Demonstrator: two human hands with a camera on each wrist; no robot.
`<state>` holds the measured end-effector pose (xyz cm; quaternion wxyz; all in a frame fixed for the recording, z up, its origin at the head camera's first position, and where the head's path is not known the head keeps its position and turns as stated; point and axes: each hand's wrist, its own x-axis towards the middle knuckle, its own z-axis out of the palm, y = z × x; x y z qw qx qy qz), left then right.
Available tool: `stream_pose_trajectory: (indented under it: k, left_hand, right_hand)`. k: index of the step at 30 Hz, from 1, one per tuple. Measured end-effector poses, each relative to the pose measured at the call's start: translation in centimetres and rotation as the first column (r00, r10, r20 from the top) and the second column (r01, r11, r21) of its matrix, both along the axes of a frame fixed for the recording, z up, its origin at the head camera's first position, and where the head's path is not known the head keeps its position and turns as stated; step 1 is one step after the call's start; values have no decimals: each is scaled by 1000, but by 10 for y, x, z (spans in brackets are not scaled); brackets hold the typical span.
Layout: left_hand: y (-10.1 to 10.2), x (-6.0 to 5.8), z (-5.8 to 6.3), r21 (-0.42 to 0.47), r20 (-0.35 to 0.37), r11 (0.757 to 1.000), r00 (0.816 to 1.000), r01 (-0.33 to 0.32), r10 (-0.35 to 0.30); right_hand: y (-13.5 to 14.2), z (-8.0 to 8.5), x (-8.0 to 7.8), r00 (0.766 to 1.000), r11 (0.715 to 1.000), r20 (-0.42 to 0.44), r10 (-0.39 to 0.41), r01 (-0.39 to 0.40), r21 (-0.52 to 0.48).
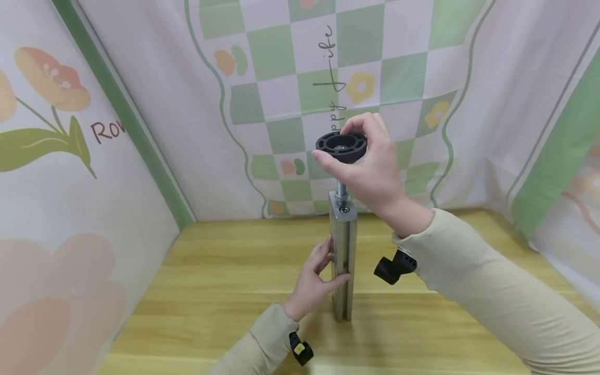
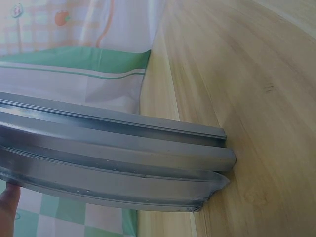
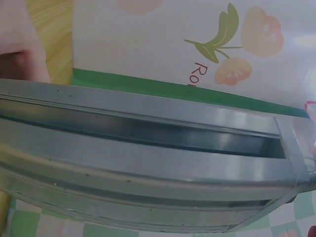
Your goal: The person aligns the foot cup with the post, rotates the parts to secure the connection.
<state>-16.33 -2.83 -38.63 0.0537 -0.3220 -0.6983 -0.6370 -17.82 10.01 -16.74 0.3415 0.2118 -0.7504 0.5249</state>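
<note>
A slotted aluminium profile (image 1: 344,250) stands upright on the wooden table, its lower end on the tabletop. My left hand (image 1: 311,284) grips it low down, fingers at its far left side and thumb across the near face. On top is a metal end plate (image 1: 349,216) with a bolt head, from which a threaded rod (image 1: 341,187) rises. The rod carries a round black levelling foot (image 1: 347,155), held by its rim between the curled fingers and thumb of my right hand (image 1: 375,169). In the right wrist view the profile (image 3: 148,153) hides part of the left hand (image 3: 19,44).
The wooden tabletop (image 1: 225,260) spreads around the profile. A patterned curtain (image 1: 276,99) hangs behind it, with a flowered cloth wall (image 1: 70,198) on the left. Black wrist cameras sit on both cuffs, the right one (image 1: 389,270) beside the profile.
</note>
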Motion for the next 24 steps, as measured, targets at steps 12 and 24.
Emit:
stream_pose_trajectory:
  k: [12,24]
  left_hand:
    - [-1,-1,-3,15,-40,1000,999,2,-2]
    - [0,-3,-6,33,-84,999,996,4,-1]
  right_hand:
    - [4,-9,-6,985,984,-63,159,-164,-68]
    - [13,-18,-29,603,521,-96,792,-750,-409]
